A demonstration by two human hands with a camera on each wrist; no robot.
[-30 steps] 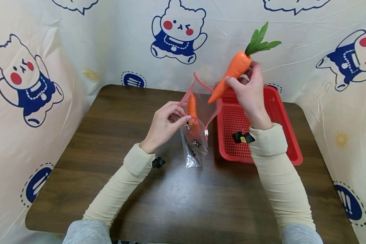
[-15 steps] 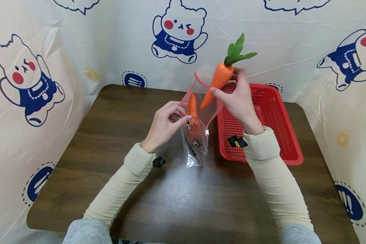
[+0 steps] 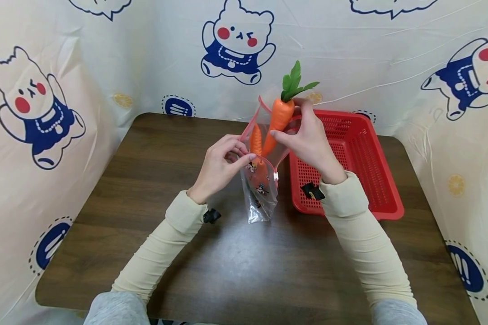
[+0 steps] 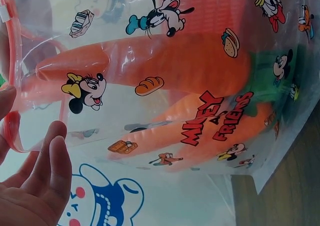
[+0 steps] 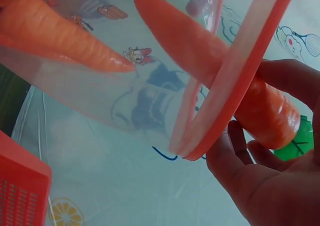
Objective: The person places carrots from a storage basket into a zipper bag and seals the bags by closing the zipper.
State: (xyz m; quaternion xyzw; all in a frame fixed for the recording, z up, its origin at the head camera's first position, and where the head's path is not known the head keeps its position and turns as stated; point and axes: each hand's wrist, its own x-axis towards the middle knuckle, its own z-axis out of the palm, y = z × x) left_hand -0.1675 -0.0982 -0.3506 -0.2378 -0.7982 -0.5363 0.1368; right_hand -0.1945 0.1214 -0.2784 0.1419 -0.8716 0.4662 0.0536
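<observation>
My right hand holds an orange toy carrot with green leaves, tilted with its tip down. In the right wrist view the carrot's tip is inside the mouth of a clear zip bag, while its thick end and leaves stay outside. My left hand pinches the pink rim of the zip bag, whose mouth is spread wide. Inside the bag lie other carrots, leaf ends toward the bag's bottom, under printed cartoon figures. A white slider sits on the rim's right side.
A red perforated basket stands on the table to the right, partly behind my right forearm. The dark wooden table runs to a printed cloth hung along the back and sides.
My right hand has moved left and down with the carrot, bringing its tip from above the basket side into the bag's mouth. My left hand and the bag have stayed in place.
</observation>
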